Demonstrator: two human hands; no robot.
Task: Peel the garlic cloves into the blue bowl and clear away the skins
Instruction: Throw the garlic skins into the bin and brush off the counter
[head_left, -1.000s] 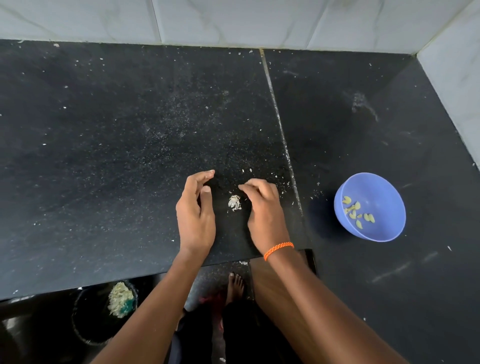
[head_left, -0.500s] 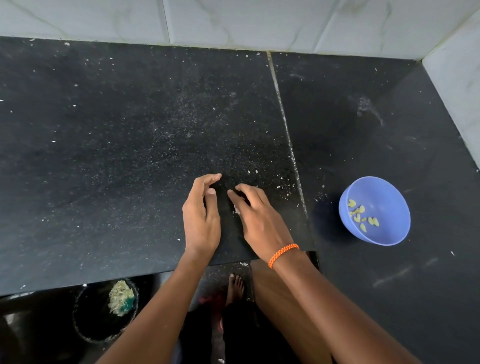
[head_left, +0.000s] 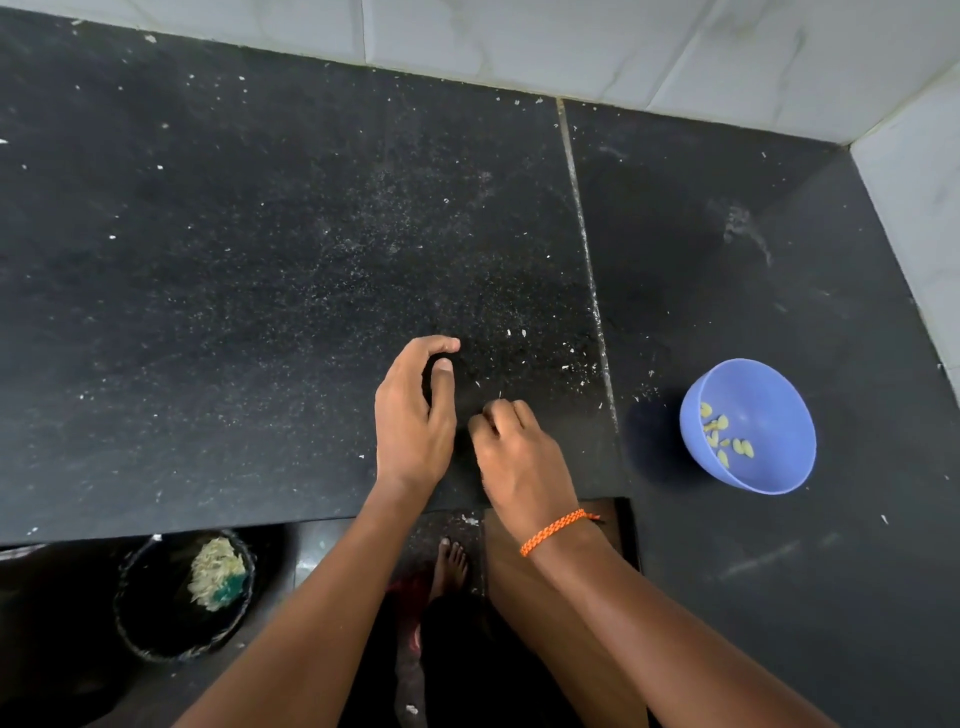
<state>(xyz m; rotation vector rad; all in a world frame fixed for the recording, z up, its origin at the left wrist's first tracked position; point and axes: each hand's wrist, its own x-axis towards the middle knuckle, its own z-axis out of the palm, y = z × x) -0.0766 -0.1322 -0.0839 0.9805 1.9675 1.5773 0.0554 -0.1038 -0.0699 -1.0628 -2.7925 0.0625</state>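
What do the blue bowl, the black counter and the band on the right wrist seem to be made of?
Bowl: probably plastic, with a matte, even blue colour, a thin rim and no glaze shine.
Counter: looks like dark polished stone, perhaps granite, laid in slabs with a pale joint line and a dull sheen.
Band: seemingly braided orange thread or cord; the woven pattern is visible.

blue bowl (head_left: 779, 467), black speckled counter (head_left: 260, 260), orange wristband (head_left: 556, 530)

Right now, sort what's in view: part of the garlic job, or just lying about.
Job: blue bowl, peeled cloves inside, skin flecks on the counter, bin holding skins.
Lying about: orange wristband, wall tiles.
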